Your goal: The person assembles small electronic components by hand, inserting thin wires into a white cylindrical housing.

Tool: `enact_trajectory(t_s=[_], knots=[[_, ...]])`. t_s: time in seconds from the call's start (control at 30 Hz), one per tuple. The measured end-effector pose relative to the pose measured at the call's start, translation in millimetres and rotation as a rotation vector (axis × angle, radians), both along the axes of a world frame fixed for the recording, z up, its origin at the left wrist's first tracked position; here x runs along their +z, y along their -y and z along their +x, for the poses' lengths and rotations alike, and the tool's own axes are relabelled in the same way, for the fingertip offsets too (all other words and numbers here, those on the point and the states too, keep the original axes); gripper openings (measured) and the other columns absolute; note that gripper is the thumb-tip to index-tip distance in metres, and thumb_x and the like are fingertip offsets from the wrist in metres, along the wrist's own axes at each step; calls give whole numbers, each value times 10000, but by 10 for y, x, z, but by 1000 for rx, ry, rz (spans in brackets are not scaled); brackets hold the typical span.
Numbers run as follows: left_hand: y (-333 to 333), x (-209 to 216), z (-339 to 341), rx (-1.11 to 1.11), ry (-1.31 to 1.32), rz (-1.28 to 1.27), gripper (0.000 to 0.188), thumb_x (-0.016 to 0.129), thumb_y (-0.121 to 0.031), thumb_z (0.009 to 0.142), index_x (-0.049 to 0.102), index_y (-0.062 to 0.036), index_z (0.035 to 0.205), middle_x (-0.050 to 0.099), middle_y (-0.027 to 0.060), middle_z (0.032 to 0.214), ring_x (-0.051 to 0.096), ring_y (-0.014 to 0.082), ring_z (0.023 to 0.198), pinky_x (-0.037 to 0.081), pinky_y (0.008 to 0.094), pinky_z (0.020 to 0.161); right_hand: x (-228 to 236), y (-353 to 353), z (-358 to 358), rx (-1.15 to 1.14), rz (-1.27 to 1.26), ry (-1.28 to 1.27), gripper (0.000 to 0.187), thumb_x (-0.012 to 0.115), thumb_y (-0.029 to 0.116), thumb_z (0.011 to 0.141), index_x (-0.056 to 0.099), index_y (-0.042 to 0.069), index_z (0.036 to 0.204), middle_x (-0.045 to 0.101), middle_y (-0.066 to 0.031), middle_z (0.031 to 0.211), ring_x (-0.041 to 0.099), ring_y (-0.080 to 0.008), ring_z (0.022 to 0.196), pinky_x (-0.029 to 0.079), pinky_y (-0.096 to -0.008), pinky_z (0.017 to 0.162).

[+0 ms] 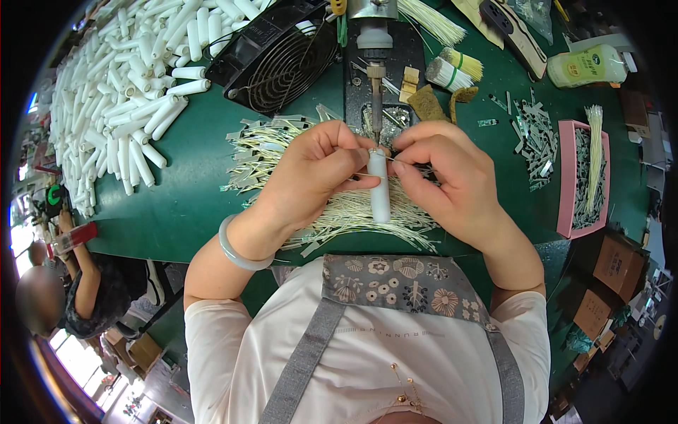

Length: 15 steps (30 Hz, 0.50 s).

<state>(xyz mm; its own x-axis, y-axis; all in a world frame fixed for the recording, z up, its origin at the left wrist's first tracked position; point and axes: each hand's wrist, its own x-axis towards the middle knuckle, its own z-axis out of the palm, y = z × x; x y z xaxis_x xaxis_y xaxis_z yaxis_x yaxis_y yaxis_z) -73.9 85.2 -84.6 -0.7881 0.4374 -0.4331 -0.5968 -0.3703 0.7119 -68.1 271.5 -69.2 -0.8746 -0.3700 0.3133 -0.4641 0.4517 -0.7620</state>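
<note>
Just below the soldering iron tip (376, 134), a smooth white cylinder (380, 194) points its top end at the tip. My left hand (314, 169) is closed at the cylinder's upper left side, thumb and fingers pressed together, with a thin pale wire crossing beside them. On the other side, my right hand (448, 173) pinches a thin wire that runs to the cylinder's top. The exact contact at the tip is too small to make out. Beneath both hands spreads a pile of pale wires (339, 219) with small flat strips at their ends.
A heap of white cylinders (134, 92) covers the table's far left. Behind my left hand stands a black fan (286, 67). On the right lie loose metal strips (537, 138), a pink box (567, 177) and a bottle (587, 66). Another person (92, 290) sits at left.
</note>
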Motion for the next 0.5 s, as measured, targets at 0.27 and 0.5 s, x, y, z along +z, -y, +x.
enact_trajectory(t_s=[0.27,0.5], knots=[[-7,60,-44,-27,-35,-36,71,477,13,814,462,-19,752,525,67,907,563,107,775,545,242,701,9,12,-71,40,-12,-75,103,631,22,664,535,44,693,625,-70,757,604,-222,628,480,-289,516],[-19,81,-48,-24,-70,-67,87,464,21,813,455,-28,741,524,47,876,561,109,806,553,248,700,90,-7,-101,65,46,-59,68,635,-9,673,581,18,702,651,-88,800,624,-160,639,487,-243,572]])
